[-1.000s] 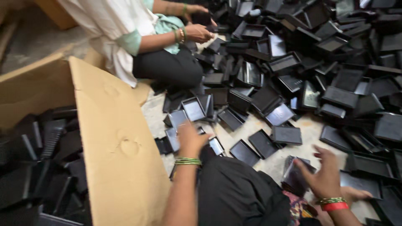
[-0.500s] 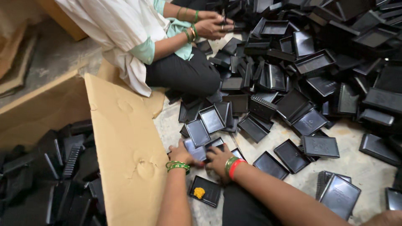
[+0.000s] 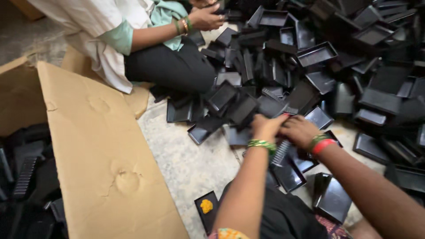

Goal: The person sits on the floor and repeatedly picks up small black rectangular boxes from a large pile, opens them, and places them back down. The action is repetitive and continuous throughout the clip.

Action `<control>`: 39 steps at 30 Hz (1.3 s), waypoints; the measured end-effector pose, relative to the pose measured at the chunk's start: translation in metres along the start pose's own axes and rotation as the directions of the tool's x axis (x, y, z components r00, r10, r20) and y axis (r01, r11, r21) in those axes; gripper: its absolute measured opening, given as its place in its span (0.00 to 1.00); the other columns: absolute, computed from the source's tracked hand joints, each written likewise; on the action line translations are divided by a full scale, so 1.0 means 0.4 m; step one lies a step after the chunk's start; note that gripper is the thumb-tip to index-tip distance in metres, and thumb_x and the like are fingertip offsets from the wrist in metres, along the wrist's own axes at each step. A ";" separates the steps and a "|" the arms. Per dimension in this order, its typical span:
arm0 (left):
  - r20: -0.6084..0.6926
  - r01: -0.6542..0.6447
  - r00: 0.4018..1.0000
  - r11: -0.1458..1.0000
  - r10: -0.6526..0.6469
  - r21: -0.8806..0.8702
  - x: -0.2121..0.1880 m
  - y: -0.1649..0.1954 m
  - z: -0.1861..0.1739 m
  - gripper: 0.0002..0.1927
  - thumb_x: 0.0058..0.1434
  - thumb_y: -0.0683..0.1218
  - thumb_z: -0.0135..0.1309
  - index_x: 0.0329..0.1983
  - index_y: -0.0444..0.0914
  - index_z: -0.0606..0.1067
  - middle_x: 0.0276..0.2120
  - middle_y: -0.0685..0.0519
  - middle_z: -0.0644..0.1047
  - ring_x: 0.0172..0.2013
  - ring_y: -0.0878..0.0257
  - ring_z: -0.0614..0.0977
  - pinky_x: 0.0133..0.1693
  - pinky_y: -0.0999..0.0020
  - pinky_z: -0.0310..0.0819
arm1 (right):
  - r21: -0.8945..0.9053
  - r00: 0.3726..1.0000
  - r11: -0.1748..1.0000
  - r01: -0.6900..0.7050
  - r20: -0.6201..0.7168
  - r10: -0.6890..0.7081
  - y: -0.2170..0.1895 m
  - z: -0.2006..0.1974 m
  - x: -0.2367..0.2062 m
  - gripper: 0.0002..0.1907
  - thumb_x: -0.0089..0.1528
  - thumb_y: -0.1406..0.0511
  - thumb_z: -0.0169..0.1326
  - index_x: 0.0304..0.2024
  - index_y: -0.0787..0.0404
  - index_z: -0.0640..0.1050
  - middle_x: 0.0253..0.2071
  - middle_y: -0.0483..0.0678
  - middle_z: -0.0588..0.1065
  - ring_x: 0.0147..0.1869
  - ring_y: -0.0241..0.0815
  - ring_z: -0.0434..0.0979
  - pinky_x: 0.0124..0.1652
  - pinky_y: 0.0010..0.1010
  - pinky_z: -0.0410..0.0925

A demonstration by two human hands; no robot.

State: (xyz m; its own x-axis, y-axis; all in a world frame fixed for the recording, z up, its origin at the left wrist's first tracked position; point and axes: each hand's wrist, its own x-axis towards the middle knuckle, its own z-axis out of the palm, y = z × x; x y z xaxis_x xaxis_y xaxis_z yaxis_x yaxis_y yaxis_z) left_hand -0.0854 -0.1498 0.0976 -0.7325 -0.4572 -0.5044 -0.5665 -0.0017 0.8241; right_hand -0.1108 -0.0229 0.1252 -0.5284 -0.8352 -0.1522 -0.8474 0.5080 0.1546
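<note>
- Both hands meet mid-frame: left hand [image 3: 265,127] and right hand [image 3: 299,130] are closed together on black trays [image 3: 283,152], stacked edge-on just below the fingers.
- Trays look shallow, glossy, rectangular.
- Risk, I'd guess: the slick stack fans out and slides into the pile [image 3: 318,66] at the upper right.

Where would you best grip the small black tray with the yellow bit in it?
Take the small black tray by its two long raised rims, coming from above. It lies flat and open side up on the floor, so pinching the rims avoids the yellow bit.
</note>
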 end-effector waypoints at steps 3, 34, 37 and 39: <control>0.132 -0.158 0.972 0.958 0.193 -0.238 -0.062 0.066 0.111 0.51 0.37 0.55 0.76 0.64 0.33 0.69 0.53 0.37 0.77 0.50 0.46 0.80 0.49 0.55 0.76 | -0.159 0.896 0.910 -0.384 0.172 0.408 0.117 -0.040 -0.078 0.12 0.69 0.58 0.46 0.49 0.43 0.79 0.52 0.42 0.80 0.62 0.43 0.78 0.61 0.39 0.65; 0.279 -0.621 0.652 0.284 0.705 0.731 -0.086 -0.116 0.147 0.06 0.61 0.38 0.52 0.41 0.39 0.75 0.38 0.47 0.79 0.43 0.48 0.81 0.46 0.53 0.73 | 0.941 0.259 -0.105 -0.321 0.194 0.946 0.071 0.299 -0.741 0.22 0.59 0.68 0.56 0.57 0.61 0.79 0.43 0.57 0.81 0.40 0.54 0.76 0.42 0.41 0.72; 0.108 -0.695 0.665 0.559 0.739 0.454 -0.089 -0.101 0.105 0.15 0.60 0.43 0.56 0.50 0.36 0.74 0.41 0.41 0.80 0.44 0.43 0.80 0.46 0.52 0.73 | 0.684 0.311 0.314 -0.659 -0.132 0.941 0.041 0.271 -0.641 0.22 0.51 0.60 0.62 0.48 0.56 0.80 0.50 0.50 0.78 0.52 0.50 0.79 0.50 0.40 0.72; -0.096 -0.787 0.560 0.565 0.823 0.249 -0.098 -0.108 0.071 0.17 0.61 0.41 0.53 0.54 0.33 0.73 0.45 0.38 0.79 0.46 0.43 0.80 0.47 0.54 0.73 | 0.538 0.349 0.311 -0.784 -0.032 0.936 0.019 0.250 -0.562 0.25 0.52 0.52 0.62 0.50 0.53 0.79 0.51 0.50 0.77 0.55 0.52 0.78 0.52 0.40 0.73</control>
State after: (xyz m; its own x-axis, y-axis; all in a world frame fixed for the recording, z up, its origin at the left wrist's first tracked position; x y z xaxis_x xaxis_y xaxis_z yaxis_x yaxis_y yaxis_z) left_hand -0.0427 -0.1064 0.0744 -0.8399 -0.3432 0.4205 0.1626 0.5801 0.7981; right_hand -0.0038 0.1897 0.0631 -0.9765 0.1769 0.1233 0.1225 0.9258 -0.3577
